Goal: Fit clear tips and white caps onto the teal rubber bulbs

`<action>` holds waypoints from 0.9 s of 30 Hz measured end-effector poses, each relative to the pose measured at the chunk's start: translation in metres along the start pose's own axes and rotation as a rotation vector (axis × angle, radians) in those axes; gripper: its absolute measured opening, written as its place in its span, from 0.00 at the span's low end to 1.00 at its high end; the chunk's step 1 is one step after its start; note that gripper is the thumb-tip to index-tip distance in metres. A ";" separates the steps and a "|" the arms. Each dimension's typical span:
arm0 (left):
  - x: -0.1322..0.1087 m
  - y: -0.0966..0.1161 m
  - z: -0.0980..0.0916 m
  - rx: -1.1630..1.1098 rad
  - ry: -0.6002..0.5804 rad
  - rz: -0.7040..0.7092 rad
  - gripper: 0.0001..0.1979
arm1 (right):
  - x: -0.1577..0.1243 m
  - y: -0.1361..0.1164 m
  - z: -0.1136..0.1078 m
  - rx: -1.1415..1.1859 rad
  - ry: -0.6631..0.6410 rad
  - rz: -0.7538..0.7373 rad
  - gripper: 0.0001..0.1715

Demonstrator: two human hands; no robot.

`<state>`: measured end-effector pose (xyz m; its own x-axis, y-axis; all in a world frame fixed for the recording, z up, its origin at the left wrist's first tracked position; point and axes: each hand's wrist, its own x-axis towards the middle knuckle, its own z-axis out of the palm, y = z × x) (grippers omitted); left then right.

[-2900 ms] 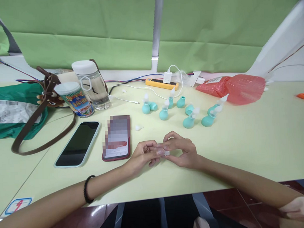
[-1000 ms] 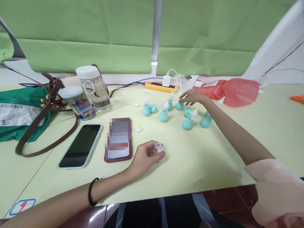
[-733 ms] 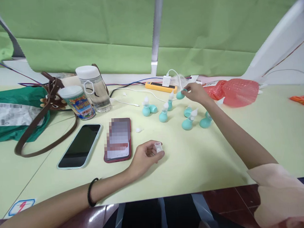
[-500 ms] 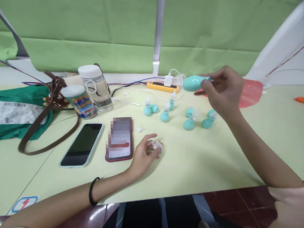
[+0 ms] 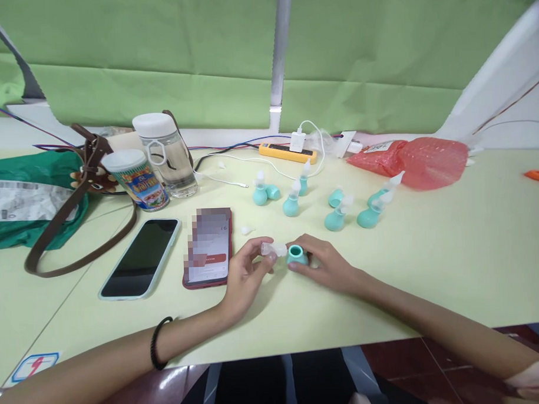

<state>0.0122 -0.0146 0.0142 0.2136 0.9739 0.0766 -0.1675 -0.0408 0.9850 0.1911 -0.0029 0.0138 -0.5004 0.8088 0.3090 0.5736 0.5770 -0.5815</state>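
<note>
Down by the worktop [image 5: 431, 267], a clear tip [image 5: 271, 248] is pinched in the fingers of the left hand [image 5: 245, 273], and a teal bulb [image 5: 296, 254] is gripped by the right hand [image 5: 327, 265]. The bulb's open mouth is turned to the tip, so the two are lined up.
</note>
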 end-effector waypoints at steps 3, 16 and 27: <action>-0.001 0.001 -0.001 -0.018 -0.012 0.007 0.11 | -0.003 -0.007 -0.001 -0.064 0.042 0.018 0.10; 0.002 0.002 0.001 -0.010 -0.096 -0.103 0.10 | -0.007 0.004 0.013 -0.229 0.133 -0.076 0.02; 0.007 -0.004 0.000 -0.029 -0.175 -0.186 0.12 | -0.011 0.004 0.012 -0.357 0.104 -0.049 0.05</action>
<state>0.0141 -0.0074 0.0108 0.4066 0.9103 -0.0776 -0.1368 0.1446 0.9800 0.1911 -0.0109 -0.0013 -0.4751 0.7758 0.4152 0.7498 0.6039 -0.2704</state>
